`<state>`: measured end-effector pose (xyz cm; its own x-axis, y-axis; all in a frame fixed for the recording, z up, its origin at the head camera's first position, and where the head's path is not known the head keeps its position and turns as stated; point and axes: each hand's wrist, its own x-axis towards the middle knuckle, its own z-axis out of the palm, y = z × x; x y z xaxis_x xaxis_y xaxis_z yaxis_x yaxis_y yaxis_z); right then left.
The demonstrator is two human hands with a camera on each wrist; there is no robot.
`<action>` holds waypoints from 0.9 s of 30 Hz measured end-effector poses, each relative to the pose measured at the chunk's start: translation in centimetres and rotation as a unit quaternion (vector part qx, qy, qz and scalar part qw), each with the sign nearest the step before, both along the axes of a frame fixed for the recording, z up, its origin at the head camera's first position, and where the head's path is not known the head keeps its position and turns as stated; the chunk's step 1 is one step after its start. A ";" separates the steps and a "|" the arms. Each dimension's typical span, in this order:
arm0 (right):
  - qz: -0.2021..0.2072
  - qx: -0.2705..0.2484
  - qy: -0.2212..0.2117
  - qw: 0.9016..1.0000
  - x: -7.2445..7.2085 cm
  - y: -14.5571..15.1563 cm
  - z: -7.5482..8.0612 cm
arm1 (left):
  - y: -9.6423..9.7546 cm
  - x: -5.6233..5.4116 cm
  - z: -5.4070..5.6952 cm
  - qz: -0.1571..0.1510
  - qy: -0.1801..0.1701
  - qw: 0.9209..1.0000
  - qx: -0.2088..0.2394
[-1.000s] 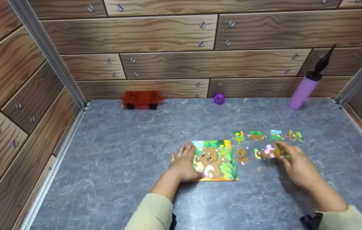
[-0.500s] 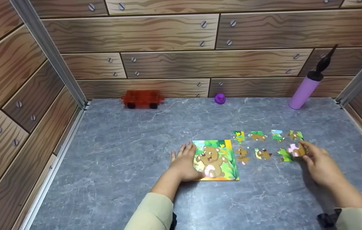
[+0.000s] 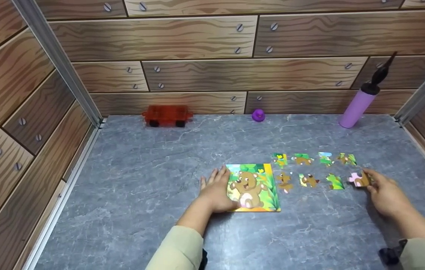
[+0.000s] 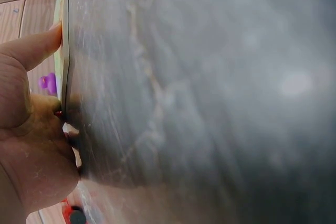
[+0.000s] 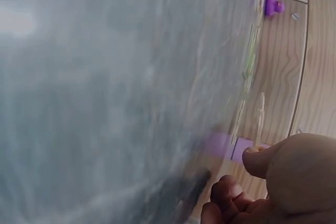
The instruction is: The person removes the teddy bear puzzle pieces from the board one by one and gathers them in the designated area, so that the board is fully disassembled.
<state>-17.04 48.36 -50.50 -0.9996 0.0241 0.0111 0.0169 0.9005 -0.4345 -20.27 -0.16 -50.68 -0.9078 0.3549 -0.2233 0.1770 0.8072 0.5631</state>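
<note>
A square bear puzzle board lies flat on the grey table. My left hand rests along its left side, fingers outstretched, and the thumb touches its near left corner. In the left wrist view the thumb meets the board's edge. Between thumb and fingertips my right hand pinches a brown and pink puzzle piece, just right of a green puzzle piece. Seen edge-on in the right wrist view, that puzzle piece stands above the thumb.
Several loose puzzle pieces lie in two rows right of the board. Along the back wall stand a red toy wagon, a small purple toy and a purple hand pump. Wood-patterned walls enclose the table.
My right hand has carried the brown and pink puzzle piece rightward, from over the lower row to its right end, and lowered it close to the table. My left hand stays on the board.
</note>
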 end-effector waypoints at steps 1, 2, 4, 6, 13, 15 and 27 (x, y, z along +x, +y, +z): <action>0.000 0.004 -0.003 1.000 0.0 0.1 0.0 | 0.0 0.0 0.0 0.000 -0.001 1.000 0.000; 0.001 0.007 -0.006 1.000 0.0 0.2 0.0 | 0.0 0.0 -0.1 0.001 -0.001 1.000 0.000; 0.002 0.013 -0.015 1.000 -0.1 0.3 0.0 | 0.0 0.1 -0.1 0.001 -0.001 1.000 0.001; 0.001 0.019 -0.027 0.999 -0.1 0.4 0.1 | 0.0 0.1 -0.1 0.004 -0.002 1.000 0.003; -0.002 0.014 -0.064 0.998 -0.4 0.5 0.1 | 0.1 0.1 0.1 0.005 -0.001 1.000 0.001; -0.004 0.014 -0.070 0.997 -0.4 0.4 0.1 | 0.1 0.0 0.1 0.005 0.000 1.000 0.000; -0.004 0.061 -0.036 0.998 0.0 -1.6 0.9 | 0.0 0.0 0.2 0.004 -0.004 1.000 0.004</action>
